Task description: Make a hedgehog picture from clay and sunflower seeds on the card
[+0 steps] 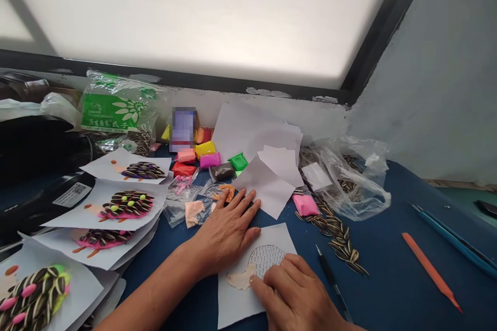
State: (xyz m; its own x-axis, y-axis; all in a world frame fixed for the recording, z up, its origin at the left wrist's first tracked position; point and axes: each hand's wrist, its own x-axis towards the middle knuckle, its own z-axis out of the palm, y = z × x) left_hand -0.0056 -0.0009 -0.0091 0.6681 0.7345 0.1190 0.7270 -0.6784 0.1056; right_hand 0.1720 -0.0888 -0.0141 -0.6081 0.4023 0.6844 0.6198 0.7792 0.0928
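A white sheet of paper [243, 307] lies on the blue table. It bears a drawn rounded shape [267, 258] filled with small marks, and a flattened patch of peach modelling clay [238, 280] covers the drawing's left part. My left hand [229, 232] rests flat with fingers spread, across the sheet's upper left edge and near the clay packets. My right hand [297, 292] is curled over the sheet's right side, one fingertip pressed on the clay's right edge. The inside of its grip is hidden.
Papers with sunflower-seed hedgehogs [126, 204] are stacked at left. Colourful clay packets [209, 160], blank paper [240, 129] and a seed bag [120, 108] stand behind. At right are loose seeds [337, 232], a plastic bag [361, 196], a pen [330, 274] and an orange clay tool [430, 269].
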